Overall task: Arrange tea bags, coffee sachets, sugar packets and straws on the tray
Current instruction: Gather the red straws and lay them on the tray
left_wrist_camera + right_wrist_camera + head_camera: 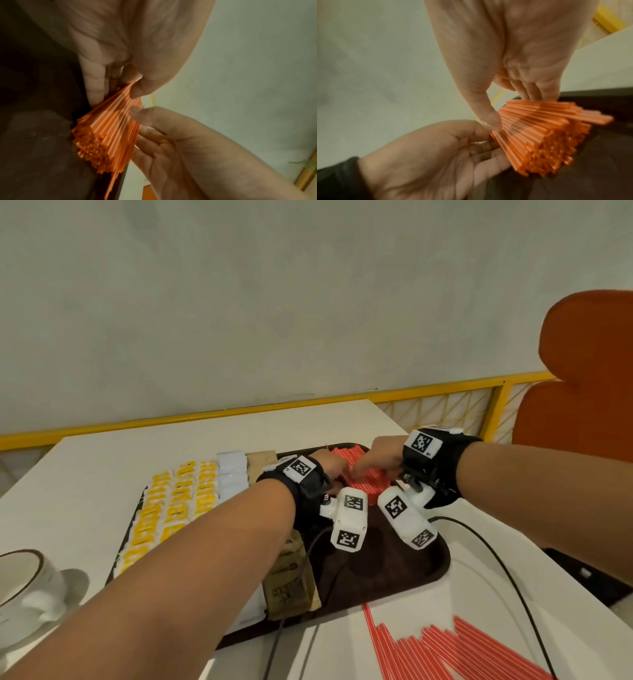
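A pile of red-and-white straws [363,477] lies at the far right of the dark brown tray [428,563]. My left hand [329,462] presses the pile's left side with straight fingers [96,88], thumb on top. My right hand [373,460] flanks the other side, its thumb [489,119] on the straws [539,135] and its fingers [530,93] at the far edge. Seen from the left wrist, the straw ends [102,142] are bunched between both hands. Yellow tea bags [171,508], white sugar packets [233,474] and brown coffee sachets [287,583] lie in rows on the tray.
More straws [445,648] lie loose on the white table, near right of the tray. A white cup [24,580] stands at the near left. An orange chair [582,371] and a yellow rail [205,416] border the table. Black cables [496,559] trail from the wrists.
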Motion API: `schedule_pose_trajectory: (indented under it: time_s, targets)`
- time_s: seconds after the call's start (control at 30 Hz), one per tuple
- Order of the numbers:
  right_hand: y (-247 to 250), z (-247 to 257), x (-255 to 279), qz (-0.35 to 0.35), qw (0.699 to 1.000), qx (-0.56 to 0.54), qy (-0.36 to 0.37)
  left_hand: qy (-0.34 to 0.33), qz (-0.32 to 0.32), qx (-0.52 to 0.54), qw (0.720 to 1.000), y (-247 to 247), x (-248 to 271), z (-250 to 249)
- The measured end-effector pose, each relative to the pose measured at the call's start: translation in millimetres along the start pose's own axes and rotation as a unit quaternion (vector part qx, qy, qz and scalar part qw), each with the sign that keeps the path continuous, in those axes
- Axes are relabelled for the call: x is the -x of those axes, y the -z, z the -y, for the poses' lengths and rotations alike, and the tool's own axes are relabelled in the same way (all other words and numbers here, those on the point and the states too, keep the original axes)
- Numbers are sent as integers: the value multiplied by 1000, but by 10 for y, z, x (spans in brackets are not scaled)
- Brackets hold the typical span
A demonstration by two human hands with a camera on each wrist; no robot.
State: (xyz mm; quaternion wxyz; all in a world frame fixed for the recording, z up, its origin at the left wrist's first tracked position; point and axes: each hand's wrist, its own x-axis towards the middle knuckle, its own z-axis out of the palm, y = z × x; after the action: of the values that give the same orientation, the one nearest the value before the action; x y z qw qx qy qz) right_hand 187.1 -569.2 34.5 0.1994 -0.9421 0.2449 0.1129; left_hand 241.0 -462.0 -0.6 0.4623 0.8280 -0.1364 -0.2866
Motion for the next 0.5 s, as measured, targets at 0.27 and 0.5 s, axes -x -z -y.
schedule_pose_trajectory:
  time_s: [0.27, 0.5]
  targets:
    - [28, -303, 139, -58, 988, -119, 84, 16, -37, -30, 999, 129, 137, 25]
    - [-243, -306, 311, 195, 957, -123, 177, 8, -54, 11, 998, 131, -20, 155]
